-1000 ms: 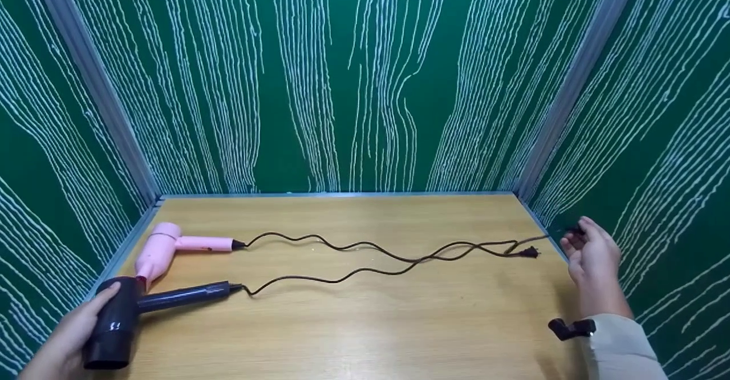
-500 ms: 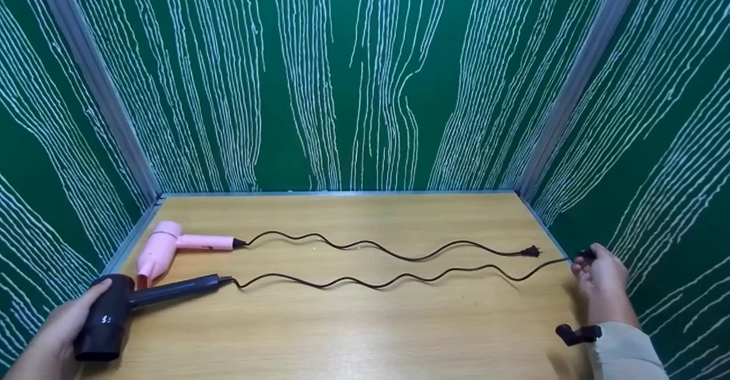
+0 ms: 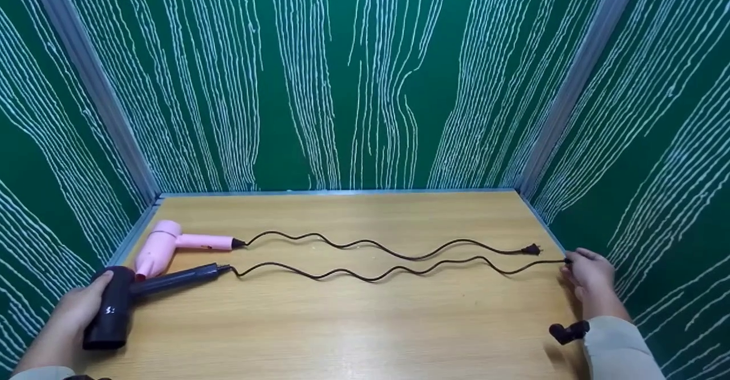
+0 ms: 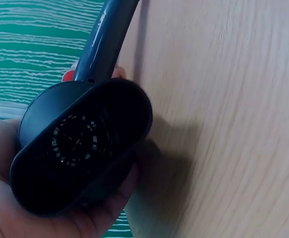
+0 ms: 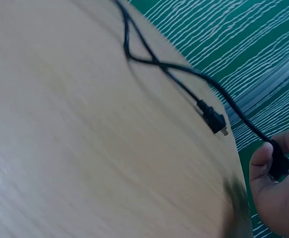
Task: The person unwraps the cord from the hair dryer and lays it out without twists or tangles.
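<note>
In the head view my left hand (image 3: 68, 320) grips the body of a black hair dryer (image 3: 111, 317) at the table's left edge, its handle angled right. The left wrist view looks into the dryer's oval opening (image 4: 77, 144), with fingers wrapped round the body. My right hand (image 3: 594, 276), at the right edge, pinches the black plug (image 5: 280, 161) of that dryer's cord (image 3: 370, 279); the head view mostly hides this plug. The wavy cord stretches between both hands. A pink hair dryer (image 3: 158, 250) lies just behind the black one, its nozzle end partly hidden.
The pink dryer's wavy cord (image 3: 342, 247) runs rightward across the wooden table (image 3: 365, 334), behind the black dryer's cord. It ends in a black plug (image 3: 531, 249) near the right edge. Green walls with white lines (image 3: 365, 83) stand behind and at both sides.
My right hand has come toward the front and down to the table edge, bringing the plug. The black dryer's cord no longer crosses the pink dryer's. The black dryer's handle has tilted farther back.
</note>
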A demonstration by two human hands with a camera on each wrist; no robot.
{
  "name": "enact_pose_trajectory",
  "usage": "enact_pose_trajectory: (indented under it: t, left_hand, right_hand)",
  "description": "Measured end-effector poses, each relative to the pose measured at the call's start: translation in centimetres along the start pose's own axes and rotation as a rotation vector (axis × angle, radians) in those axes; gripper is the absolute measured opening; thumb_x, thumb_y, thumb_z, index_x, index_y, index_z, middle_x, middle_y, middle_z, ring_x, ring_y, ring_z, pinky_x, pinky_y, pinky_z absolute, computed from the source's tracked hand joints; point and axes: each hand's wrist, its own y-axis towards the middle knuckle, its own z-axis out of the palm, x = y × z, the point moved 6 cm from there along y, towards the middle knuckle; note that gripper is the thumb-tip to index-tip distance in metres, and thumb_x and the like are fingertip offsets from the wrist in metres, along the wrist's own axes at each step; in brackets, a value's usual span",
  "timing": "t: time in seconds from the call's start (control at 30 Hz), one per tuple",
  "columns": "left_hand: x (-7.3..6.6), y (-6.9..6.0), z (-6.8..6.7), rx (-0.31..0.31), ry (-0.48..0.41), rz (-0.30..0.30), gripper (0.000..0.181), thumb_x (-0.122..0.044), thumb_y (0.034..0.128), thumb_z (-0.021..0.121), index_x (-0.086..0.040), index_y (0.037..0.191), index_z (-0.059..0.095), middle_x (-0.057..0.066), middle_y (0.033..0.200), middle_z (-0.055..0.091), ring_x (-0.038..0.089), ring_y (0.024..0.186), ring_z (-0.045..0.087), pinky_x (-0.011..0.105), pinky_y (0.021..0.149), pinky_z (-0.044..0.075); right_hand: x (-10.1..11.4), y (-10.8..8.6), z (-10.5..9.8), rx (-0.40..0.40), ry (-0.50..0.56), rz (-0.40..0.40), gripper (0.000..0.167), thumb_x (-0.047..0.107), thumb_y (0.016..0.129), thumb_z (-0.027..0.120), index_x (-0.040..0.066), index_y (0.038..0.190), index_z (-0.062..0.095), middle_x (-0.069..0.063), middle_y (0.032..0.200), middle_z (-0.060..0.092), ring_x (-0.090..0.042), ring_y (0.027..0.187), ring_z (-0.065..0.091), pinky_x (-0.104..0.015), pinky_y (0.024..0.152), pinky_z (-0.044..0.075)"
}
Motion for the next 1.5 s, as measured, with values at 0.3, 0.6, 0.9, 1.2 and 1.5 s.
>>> enact_pose_trajectory:
  t: [0.3, 0.6, 0.9, 1.2, 1.5]
  left_hand:
    - [-0.6, 0.1, 0.0, -0.064, 0.124, 0.038, 0.121, -0.082, 0.1092, 0.031, 0.013, 0.171, -0.011, 0.047, 0.171, 0.013, 0.059, 0.146, 0.029, 0.071, 0.131, 0.036]
    - [-0.8, -0.5, 0.2, -0.098, 0.127, 0.038, 0.121, -0.076, 0.1098, 0.046, 0.011, 0.173, -0.009, 0.046, 0.176, 0.009, 0.060, 0.150, 0.024, 0.077, 0.135, 0.026]
    - [-1.2, -1.2, 0.4, -0.122, 0.145, 0.032, 0.115, -0.071, 0.1114, 0.048, 0.011, 0.173, -0.005, 0.045, 0.174, 0.014, 0.059, 0.148, 0.028, 0.073, 0.134, 0.033]
    - [-1.5, -1.5, 0.5, -0.123, 0.156, 0.014, 0.118, -0.068, 0.1112, 0.052, 0.012, 0.172, -0.008, 0.046, 0.176, 0.010, 0.060, 0.151, 0.026, 0.077, 0.134, 0.028]
    - [-1.7, -1.8, 0.8, -0.137, 0.169, 0.038, 0.118, -0.064, 0.1111, 0.057, 0.012, 0.173, -0.010, 0.046, 0.177, 0.008, 0.061, 0.152, 0.025, 0.078, 0.133, 0.027]
  right_hand:
    - [-0.1, 0.7, 1.3, -0.021, -0.325, -0.137, 0.067, 0.010, 0.118, 0.054, 0.007, 0.180, 0.027, -0.027, 0.175, 0.037, -0.024, 0.111, 0.069, -0.026, 0.080, 0.065]
    - [0.4, 0.3, 2.5, -0.070, -0.568, -0.234, 0.061, 0.015, 0.117, 0.058, 0.001, 0.173, 0.040, -0.033, 0.176, 0.038, -0.048, 0.148, 0.044, -0.060, 0.131, 0.044]
    - [0.3, 0.7, 2.5, -0.074, -0.641, -0.294, 0.053, 0.018, 0.114, 0.061, -0.003, 0.162, 0.055, -0.033, 0.169, 0.050, -0.045, 0.146, 0.051, -0.051, 0.112, 0.053]
    - [0.2, 0.3, 2.4, 0.018, -0.693, -0.268, 0.058, 0.029, 0.117, 0.057, -0.004, 0.165, 0.050, -0.037, 0.173, 0.042, -0.050, 0.146, 0.045, -0.058, 0.124, 0.049]
    - [0.0, -0.3, 2.1, 0.102, -0.733, -0.276, 0.061, 0.036, 0.118, 0.058, -0.004, 0.164, 0.050, -0.034, 0.160, 0.053, -0.041, 0.127, 0.057, -0.030, 0.086, 0.055]
